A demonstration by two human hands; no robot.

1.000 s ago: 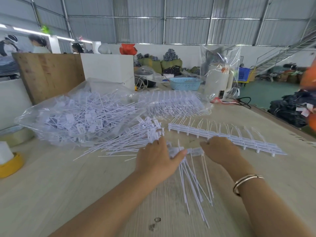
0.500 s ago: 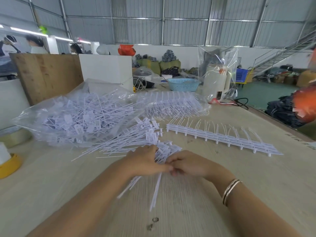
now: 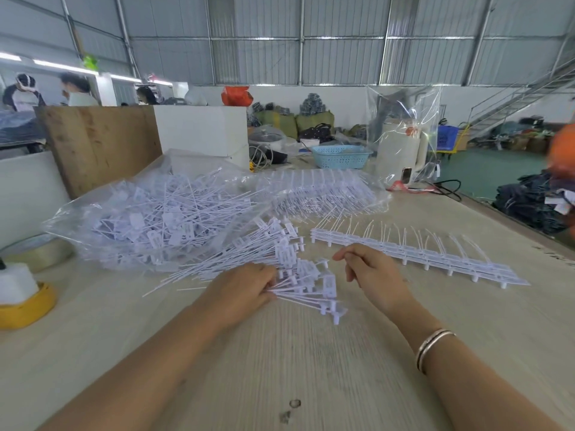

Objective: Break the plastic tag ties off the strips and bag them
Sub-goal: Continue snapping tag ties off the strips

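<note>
judging progress as roughly midway: bundle of loose ties point(image 3: 298, 287) gripped in left hand point(image 3: 241, 290) mid-bench, right hand point(image 3: 373, 275) loosely curled, nothing held. bag point(image 3: 149, 225) at far left edge already well filled; strips point(image 3: 413, 256) toward right edge not yet broken.

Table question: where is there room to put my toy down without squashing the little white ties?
The table is bare close to the person, between the two forearms and right of the right hand, below the strip. It is crowded farther back: loose ties under the left hand and the full bag beyond.
</note>
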